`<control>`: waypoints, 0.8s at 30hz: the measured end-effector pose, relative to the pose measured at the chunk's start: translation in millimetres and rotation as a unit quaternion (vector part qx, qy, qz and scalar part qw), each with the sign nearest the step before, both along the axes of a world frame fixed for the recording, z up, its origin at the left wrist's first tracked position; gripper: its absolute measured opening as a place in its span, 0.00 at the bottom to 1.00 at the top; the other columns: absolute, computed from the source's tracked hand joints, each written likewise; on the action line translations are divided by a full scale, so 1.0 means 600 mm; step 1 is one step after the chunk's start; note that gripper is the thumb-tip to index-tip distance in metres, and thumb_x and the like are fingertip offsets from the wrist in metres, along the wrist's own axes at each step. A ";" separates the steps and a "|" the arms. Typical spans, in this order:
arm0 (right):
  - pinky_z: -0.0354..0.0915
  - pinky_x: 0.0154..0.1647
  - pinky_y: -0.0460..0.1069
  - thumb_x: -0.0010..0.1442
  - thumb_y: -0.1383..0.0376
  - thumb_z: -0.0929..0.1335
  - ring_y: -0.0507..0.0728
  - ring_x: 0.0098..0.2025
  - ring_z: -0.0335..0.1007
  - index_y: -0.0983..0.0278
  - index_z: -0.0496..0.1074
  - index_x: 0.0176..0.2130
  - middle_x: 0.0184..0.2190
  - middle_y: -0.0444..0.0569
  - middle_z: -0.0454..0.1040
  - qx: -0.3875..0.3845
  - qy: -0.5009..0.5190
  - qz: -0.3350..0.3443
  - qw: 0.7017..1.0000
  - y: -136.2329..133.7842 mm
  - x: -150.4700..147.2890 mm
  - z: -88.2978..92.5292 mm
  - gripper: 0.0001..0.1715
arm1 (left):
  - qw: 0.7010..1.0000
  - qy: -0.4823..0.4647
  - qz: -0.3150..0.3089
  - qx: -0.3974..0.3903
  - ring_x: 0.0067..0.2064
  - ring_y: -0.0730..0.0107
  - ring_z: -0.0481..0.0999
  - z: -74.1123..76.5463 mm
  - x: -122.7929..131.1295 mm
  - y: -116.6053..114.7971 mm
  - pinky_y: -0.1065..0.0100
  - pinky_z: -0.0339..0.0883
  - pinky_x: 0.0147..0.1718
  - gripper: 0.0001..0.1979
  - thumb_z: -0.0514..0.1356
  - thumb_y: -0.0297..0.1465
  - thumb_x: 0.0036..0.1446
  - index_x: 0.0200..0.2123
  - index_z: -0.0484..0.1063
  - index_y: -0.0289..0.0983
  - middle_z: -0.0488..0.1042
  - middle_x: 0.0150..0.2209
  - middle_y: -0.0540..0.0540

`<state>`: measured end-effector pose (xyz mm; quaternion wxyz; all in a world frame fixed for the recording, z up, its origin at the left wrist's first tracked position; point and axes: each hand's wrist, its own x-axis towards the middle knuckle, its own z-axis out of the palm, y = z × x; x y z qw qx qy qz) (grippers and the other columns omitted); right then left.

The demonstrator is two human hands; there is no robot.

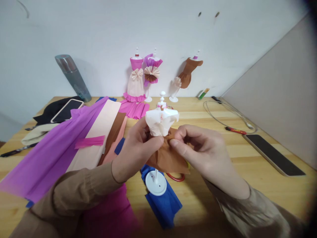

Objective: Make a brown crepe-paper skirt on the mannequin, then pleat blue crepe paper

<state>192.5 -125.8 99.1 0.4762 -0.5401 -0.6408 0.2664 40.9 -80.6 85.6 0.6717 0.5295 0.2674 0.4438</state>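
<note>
A small white mannequin [161, 116] on a round white stand [156, 182] wears a white paper bodice and a brown paper skirt [167, 158]. My left hand [135, 150] is closed round its waist from the left, thumb on the bodice's lower edge. My right hand [204, 152] pinches the brown skirt at the waist from the right, fingers curled. Both hands hold the figure just above the wooden table [247, 165]. A red ring [176, 178] lies half hidden under the skirt.
Sheets of purple [49, 155], peach, brown, pink and blue [164, 205] crepe paper lie at the left and front. Three dressed mannequins [151, 74] stand by the wall, with a metal flask [73, 77]. A phone [273, 153], a cable and a red tool lie at the right.
</note>
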 end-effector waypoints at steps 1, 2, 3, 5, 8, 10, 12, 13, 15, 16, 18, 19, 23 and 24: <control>0.54 0.19 0.44 0.54 0.65 0.68 0.48 0.20 0.55 0.62 0.64 0.21 0.17 0.40 0.62 -0.016 0.020 0.006 1.000 0.002 0.000 0.000 0.13 | 1.000 -0.010 -0.007 0.000 0.51 0.60 0.74 -0.002 0.000 0.001 0.63 0.66 0.52 0.15 0.61 0.24 0.48 0.43 0.73 0.37 0.77 0.45 0.46; 0.53 0.19 0.44 0.54 0.64 0.69 0.48 0.20 0.55 0.62 0.63 0.21 0.17 0.40 0.62 -0.030 0.036 0.010 0.999 0.004 0.000 0.000 0.13 | 1.000 -0.016 -0.013 0.000 0.50 0.61 0.75 -0.003 0.000 0.002 0.63 0.66 0.51 0.15 0.61 0.24 0.48 0.42 0.73 0.36 0.77 0.44 0.46; 0.53 0.19 0.44 0.53 0.64 0.69 0.48 0.20 0.55 0.62 0.63 0.21 0.18 0.40 0.62 -0.041 0.049 0.012 0.998 0.005 0.000 0.000 0.13 | 1.000 -0.015 -0.016 -0.002 0.49 0.61 0.75 -0.003 0.000 0.003 0.63 0.67 0.49 0.16 0.62 0.25 0.48 0.43 0.73 0.36 0.77 0.44 0.46; 0.53 0.20 0.44 0.53 0.62 0.70 0.49 0.21 0.55 0.62 0.64 0.21 0.18 0.41 0.62 -0.055 0.063 0.016 0.996 0.007 0.001 0.000 0.14 | 1.000 0.000 -0.016 -0.012 0.47 0.61 0.75 -0.003 0.001 0.005 0.63 0.68 0.46 0.19 0.63 0.25 0.47 0.45 0.72 0.36 0.77 0.42 0.46; 0.52 0.20 0.44 0.54 0.60 0.69 0.49 0.21 0.54 0.62 0.62 0.21 0.18 0.41 0.60 -0.067 0.045 0.032 0.996 0.008 0.006 0.000 0.16 | 1.000 0.002 -0.014 -0.018 0.49 0.59 0.75 -0.001 0.003 0.007 0.62 0.67 0.49 0.16 0.64 0.26 0.47 0.42 0.73 0.36 0.77 0.41 0.45; 0.50 0.20 0.45 0.55 0.60 0.68 0.48 0.21 0.52 0.62 0.60 0.20 0.18 0.40 0.58 -0.069 0.003 0.046 0.997 0.008 0.010 -0.002 0.18 | 1.000 -0.015 -0.012 -0.020 0.51 0.59 0.74 -0.002 0.004 0.009 0.61 0.65 0.52 0.12 0.64 0.26 0.47 0.38 0.73 0.36 0.78 0.40 0.46; 0.50 0.20 0.45 0.56 0.62 0.68 0.49 0.21 0.51 0.61 0.57 0.20 0.17 0.40 0.56 -0.054 -0.049 0.053 0.996 0.006 0.011 -0.005 0.18 | 0.999 -0.031 -0.010 -0.024 0.52 0.59 0.74 -0.006 0.005 0.012 0.61 0.65 0.54 0.11 0.63 0.24 0.47 0.37 0.73 0.37 0.78 0.37 0.47; 0.51 0.21 0.46 0.56 0.63 0.68 0.49 0.21 0.52 0.61 0.57 0.20 0.17 0.40 0.57 -0.038 -0.077 0.053 0.995 0.004 0.011 -0.006 0.18 | 0.999 -0.036 -0.008 -0.027 0.52 0.60 0.74 -0.008 0.005 0.013 0.61 0.64 0.54 0.12 0.62 0.23 0.46 0.37 0.72 0.37 0.78 0.36 0.48; 0.53 0.23 0.47 0.56 0.66 0.68 0.50 0.22 0.55 0.61 0.59 0.23 0.18 0.40 0.61 0.015 -0.129 0.034 0.991 -0.001 0.008 -0.009 0.15 | 0.999 -0.037 -0.005 -0.028 0.52 0.61 0.74 -0.014 0.005 0.016 0.61 0.65 0.54 0.13 0.62 0.22 0.47 0.38 0.72 0.38 0.78 0.36 0.49; 0.54 0.24 0.48 0.57 0.67 0.68 0.50 0.22 0.57 0.61 0.61 0.25 0.20 0.41 0.63 0.043 -0.152 0.020 0.987 -0.004 0.005 -0.010 0.13 | 0.999 -0.034 -0.003 -0.029 0.52 0.62 0.75 -0.016 0.005 0.017 0.62 0.65 0.54 0.13 0.61 0.22 0.47 0.38 0.72 0.39 0.78 0.37 0.49; 0.56 0.25 0.49 0.58 0.68 0.68 0.51 0.23 0.60 0.60 0.64 0.29 0.23 0.43 0.68 0.084 -0.184 -0.005 0.979 -0.011 0.001 -0.011 0.08 | 0.999 -0.032 0.000 -0.032 0.51 0.62 0.75 -0.017 0.004 0.017 0.62 0.65 0.54 0.14 0.61 0.22 0.48 0.40 0.72 0.39 0.79 0.39 0.49; 0.57 0.25 0.49 0.59 0.68 0.68 0.51 0.24 0.61 0.60 0.65 0.30 0.23 0.43 0.69 0.096 -0.192 -0.012 0.977 -0.015 -0.002 -0.011 0.07 | 0.999 -0.033 0.001 -0.032 0.51 0.62 0.75 -0.016 0.005 0.017 0.62 0.65 0.53 0.15 0.61 0.22 0.48 0.41 0.72 0.39 0.79 0.40 0.49; 0.57 0.23 0.49 0.59 0.69 0.67 0.52 0.22 0.63 0.59 0.65 0.30 0.22 0.44 0.69 0.118 -0.199 -0.003 0.973 -0.023 -0.010 -0.013 0.08 | 0.999 -0.030 -0.005 -0.019 0.52 0.63 0.74 -0.010 0.006 0.016 0.63 0.64 0.55 0.15 0.59 0.21 0.46 0.39 0.72 0.38 0.78 0.41 0.49; 0.58 0.23 0.49 0.59 0.70 0.67 0.52 0.22 0.63 0.59 0.65 0.30 0.22 0.44 0.69 0.118 -0.198 0.004 0.973 -0.024 -0.012 -0.014 0.08 | 0.999 -0.028 -0.007 -0.015 0.52 0.63 0.74 -0.008 0.007 0.016 0.63 0.63 0.55 0.15 0.58 0.21 0.46 0.39 0.72 0.38 0.78 0.41 0.48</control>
